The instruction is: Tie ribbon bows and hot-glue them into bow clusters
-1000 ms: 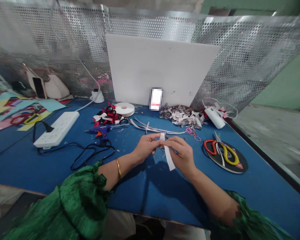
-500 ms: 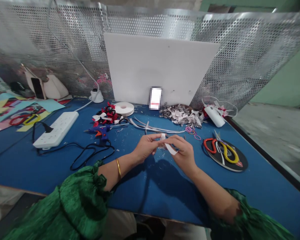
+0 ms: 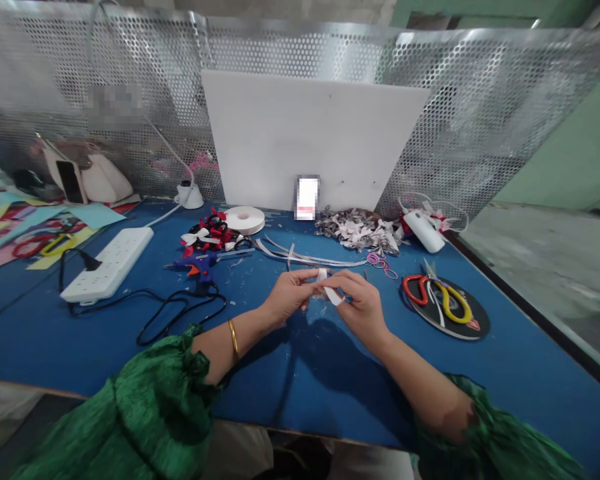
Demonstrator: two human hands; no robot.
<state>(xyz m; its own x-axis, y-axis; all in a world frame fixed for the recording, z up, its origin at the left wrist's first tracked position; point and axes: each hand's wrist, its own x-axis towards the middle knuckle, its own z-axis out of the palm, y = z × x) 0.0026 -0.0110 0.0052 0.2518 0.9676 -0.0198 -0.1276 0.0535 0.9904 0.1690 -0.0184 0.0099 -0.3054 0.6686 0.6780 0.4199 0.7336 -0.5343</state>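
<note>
My left hand (image 3: 291,295) and my right hand (image 3: 363,307) meet over the middle of the blue table. Between them is a short white ribbon (image 3: 334,295), bent into a loop. Thumb and fingers of my left hand pinch its upper part, while the fingers of my right hand close on it from the other side. Part of the ribbon is hidden behind the fingers. Beyond the hands lie several loose strips of white ribbon (image 3: 310,257) and a few coloured elastic bands (image 3: 379,261).
A blue glue gun (image 3: 200,265) and a white power strip (image 3: 109,265) lie left, their cords across the table. Scissors (image 3: 450,300) rest on a black disc (image 3: 473,331) at right. Behind are a ribbon roll (image 3: 245,219), red and black bows (image 3: 213,233), grey-white ribbon pieces (image 3: 363,230) and a lit phone (image 3: 307,198).
The whole view has shifted slightly. Both hands stay together on the ribbon, and its free end beside the right hand's fingers looks shorter.
</note>
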